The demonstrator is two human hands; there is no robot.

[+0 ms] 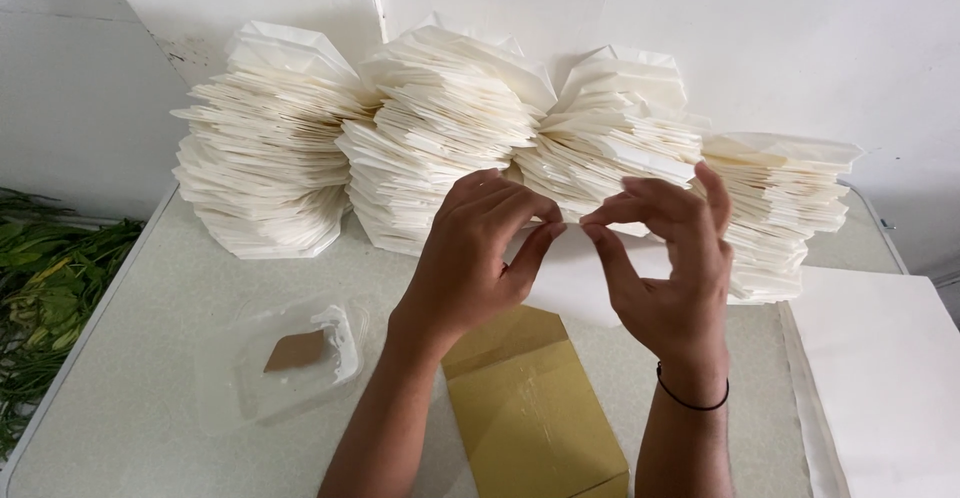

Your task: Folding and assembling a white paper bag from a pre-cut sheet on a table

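A pale speckled table (170, 358) is standing against a white wall, folded paper stacks (440, 128) lining its far edge. The left hand (470, 258) and right hand (665, 268) are pinching a white sheet (575, 278) just above the brown template (530, 408); keeping the fingertips level should be giving a straight crease.

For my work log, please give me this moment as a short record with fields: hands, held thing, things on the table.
left hand: left hand, fingertips pinching the top edge of a white paper sheet
right hand: right hand, pinching the same edge beside the left; black band at the wrist
under the hands: brown paper template, flat on the table
behind: folded white paper stacks in a row along the wall
left side: clear plastic tray with a brown card piece
right side: pile of flat white sheets
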